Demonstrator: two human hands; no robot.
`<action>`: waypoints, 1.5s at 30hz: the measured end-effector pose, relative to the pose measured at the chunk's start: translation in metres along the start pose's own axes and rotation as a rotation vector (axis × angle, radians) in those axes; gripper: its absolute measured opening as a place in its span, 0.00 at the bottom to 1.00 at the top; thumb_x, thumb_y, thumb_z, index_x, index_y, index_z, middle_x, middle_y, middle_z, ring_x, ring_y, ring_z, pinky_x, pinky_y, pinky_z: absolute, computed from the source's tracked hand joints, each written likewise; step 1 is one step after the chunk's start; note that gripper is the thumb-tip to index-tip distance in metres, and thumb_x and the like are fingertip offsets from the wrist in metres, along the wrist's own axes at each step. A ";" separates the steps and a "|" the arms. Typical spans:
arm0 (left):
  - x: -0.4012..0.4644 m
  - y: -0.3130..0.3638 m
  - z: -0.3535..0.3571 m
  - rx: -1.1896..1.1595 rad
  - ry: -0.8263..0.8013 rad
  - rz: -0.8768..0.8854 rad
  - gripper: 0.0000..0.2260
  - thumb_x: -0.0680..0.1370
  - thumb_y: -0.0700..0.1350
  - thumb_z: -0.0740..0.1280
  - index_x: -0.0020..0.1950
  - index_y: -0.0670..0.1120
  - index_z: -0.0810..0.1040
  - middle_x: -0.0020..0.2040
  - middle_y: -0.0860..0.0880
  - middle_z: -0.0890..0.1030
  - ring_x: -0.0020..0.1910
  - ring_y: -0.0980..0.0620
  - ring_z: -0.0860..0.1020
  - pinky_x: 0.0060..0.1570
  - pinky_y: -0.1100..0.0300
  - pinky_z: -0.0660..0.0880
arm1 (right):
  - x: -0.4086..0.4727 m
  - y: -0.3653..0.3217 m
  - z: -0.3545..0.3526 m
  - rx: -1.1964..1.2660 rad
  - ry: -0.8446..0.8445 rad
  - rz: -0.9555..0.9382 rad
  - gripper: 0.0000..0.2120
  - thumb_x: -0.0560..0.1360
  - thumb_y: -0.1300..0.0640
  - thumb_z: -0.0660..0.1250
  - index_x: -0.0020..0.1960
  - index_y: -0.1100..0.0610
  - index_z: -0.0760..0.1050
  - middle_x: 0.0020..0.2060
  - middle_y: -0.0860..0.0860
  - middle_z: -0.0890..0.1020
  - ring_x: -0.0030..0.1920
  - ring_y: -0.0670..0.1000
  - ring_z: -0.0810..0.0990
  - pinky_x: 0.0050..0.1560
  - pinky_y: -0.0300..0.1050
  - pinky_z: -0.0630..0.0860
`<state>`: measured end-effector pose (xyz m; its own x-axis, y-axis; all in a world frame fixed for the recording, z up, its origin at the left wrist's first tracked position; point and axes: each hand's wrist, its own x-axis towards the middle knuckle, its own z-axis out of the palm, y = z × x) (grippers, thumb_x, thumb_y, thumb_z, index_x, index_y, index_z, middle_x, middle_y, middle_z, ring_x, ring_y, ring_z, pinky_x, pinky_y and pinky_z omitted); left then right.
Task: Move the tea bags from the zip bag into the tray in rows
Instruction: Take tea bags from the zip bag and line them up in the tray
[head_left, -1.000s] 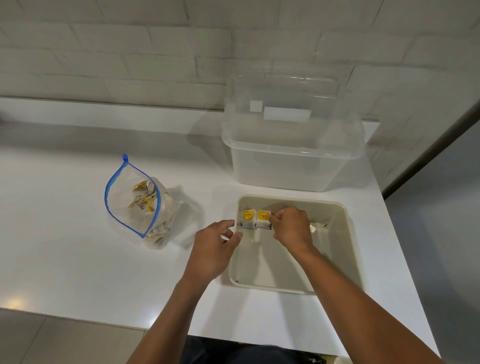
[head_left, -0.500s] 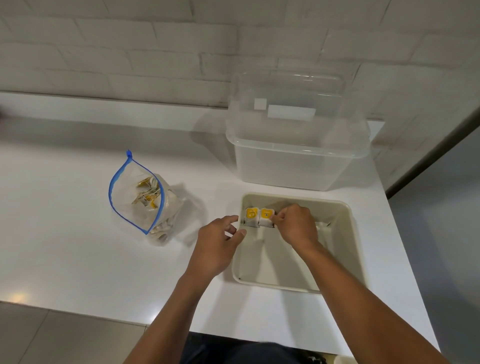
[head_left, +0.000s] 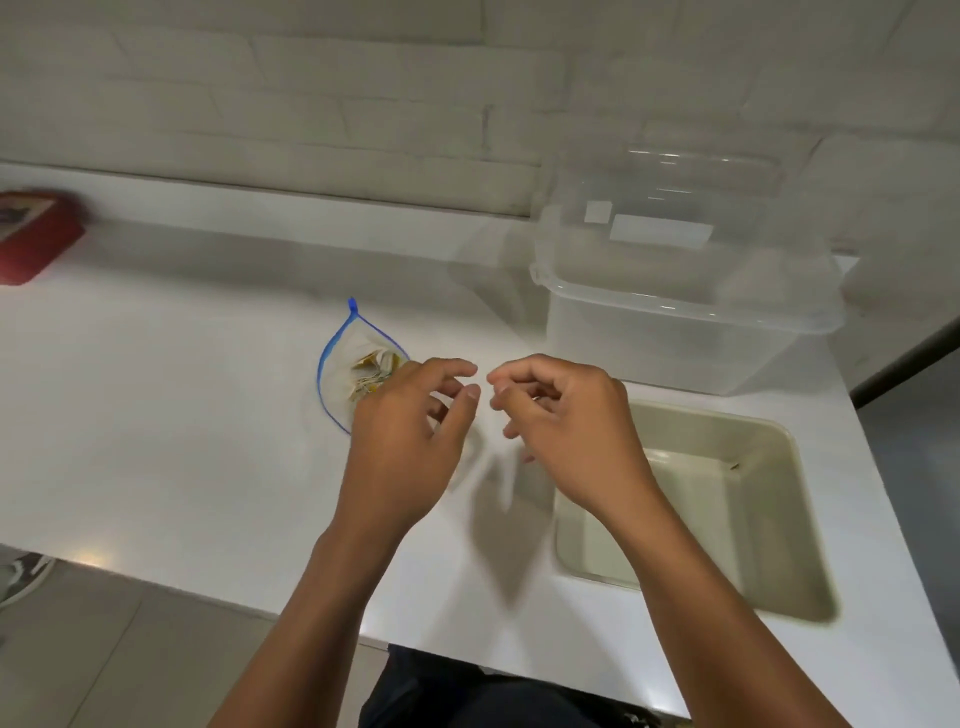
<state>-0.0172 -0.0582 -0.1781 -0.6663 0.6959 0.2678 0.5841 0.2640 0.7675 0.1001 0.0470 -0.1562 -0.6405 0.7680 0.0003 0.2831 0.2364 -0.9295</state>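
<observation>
The clear zip bag (head_left: 336, 364) with a blue rim lies open on the white counter. Several yellow-tagged tea bags (head_left: 373, 370) show inside it. My left hand (head_left: 410, 436) hovers over the bag's right side, fingers loosely curled, and covers part of it. My right hand (head_left: 566, 431) hangs just to the right of it, over the counter at the left rim of the beige tray (head_left: 717, 415), fingers curled with nothing seen in them. The fingertips of both hands almost meet. My right hand and forearm hide the tray's far left corner, and no tea bags show in the tray.
A large clear plastic container (head_left: 675, 332) stands behind the tray against the brick wall. A red box (head_left: 31, 239) lies at the far left of the counter. The counter's front edge runs close to my body, with floor below at the left.
My right hand has left the tea bags in the tray and moved left. My left hand has moved off the tray's rim to the zip bag. The view has swung left.
</observation>
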 end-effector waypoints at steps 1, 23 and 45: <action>0.002 -0.006 -0.012 0.025 0.029 0.007 0.05 0.79 0.46 0.69 0.54 0.53 0.82 0.45 0.58 0.81 0.40 0.59 0.80 0.38 0.69 0.74 | 0.002 -0.008 0.011 0.129 -0.047 0.037 0.06 0.77 0.61 0.68 0.48 0.53 0.84 0.38 0.48 0.85 0.37 0.48 0.85 0.34 0.45 0.80; 0.029 -0.123 -0.069 0.604 -0.274 -0.228 0.28 0.77 0.46 0.65 0.76 0.58 0.65 0.80 0.53 0.60 0.63 0.45 0.77 0.51 0.54 0.73 | 0.075 0.001 0.159 -0.904 -0.336 0.125 0.13 0.75 0.66 0.60 0.57 0.59 0.77 0.51 0.55 0.77 0.47 0.57 0.75 0.43 0.45 0.69; 0.037 -0.127 -0.072 0.424 -0.313 -0.106 0.25 0.76 0.43 0.67 0.73 0.50 0.70 0.63 0.48 0.74 0.51 0.47 0.78 0.44 0.59 0.66 | 0.085 0.013 0.185 -1.036 -0.085 -0.055 0.10 0.75 0.69 0.61 0.45 0.54 0.66 0.36 0.50 0.70 0.37 0.53 0.71 0.38 0.44 0.67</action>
<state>-0.1494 -0.1136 -0.2235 -0.5995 0.7996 -0.0351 0.7003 0.5452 0.4608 -0.0827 0.0049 -0.2368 -0.7082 0.7053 -0.0305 0.7003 0.6964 -0.1570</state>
